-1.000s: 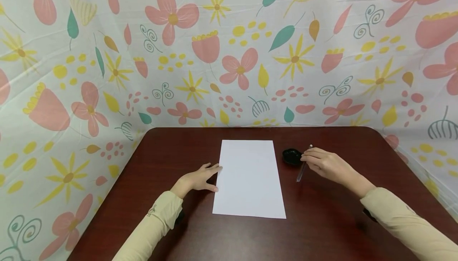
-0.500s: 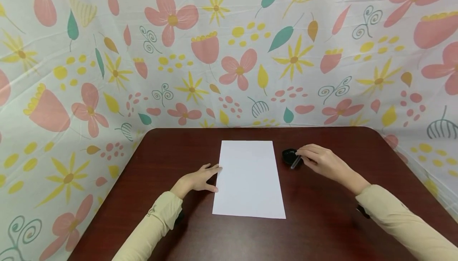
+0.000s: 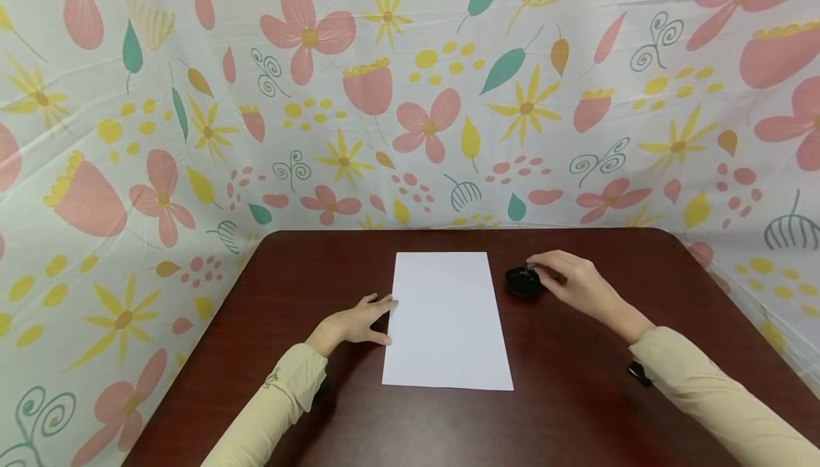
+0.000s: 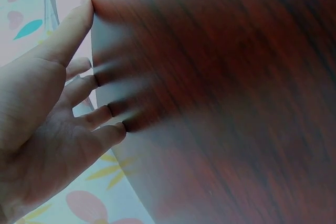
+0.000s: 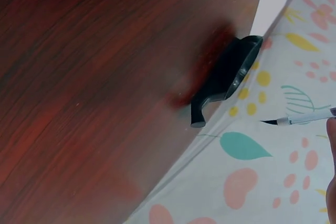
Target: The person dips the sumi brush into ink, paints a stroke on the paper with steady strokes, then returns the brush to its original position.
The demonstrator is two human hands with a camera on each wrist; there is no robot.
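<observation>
A white sheet of paper (image 3: 445, 332) lies on the dark red-brown table. The left hand (image 3: 355, 321) rests at its left edge, fingers spread; in the left wrist view that hand (image 4: 47, 103) touches the edge with thumb and fingertips. The right hand (image 3: 579, 283) pinches a paintbrush, mostly hidden by the fingers in the head view. The right wrist view shows the slim brush (image 5: 307, 116) with a pale shaft and a pointed black tip, beside a finger (image 5: 332, 166). Its tip points down, apart from a small black dish (image 3: 522, 283), close over it.
The table (image 3: 320, 260) has rounded far corners. A floral curtain (image 3: 410, 97) hangs behind it and along both sides. The dish (image 5: 226, 74) has a short projecting part and stands right of the paper.
The right hand has moved left and slightly back with the paintbrush, from beside the dish to over it. The brush's lower end has swung toward the dish. The left hand stays put.
</observation>
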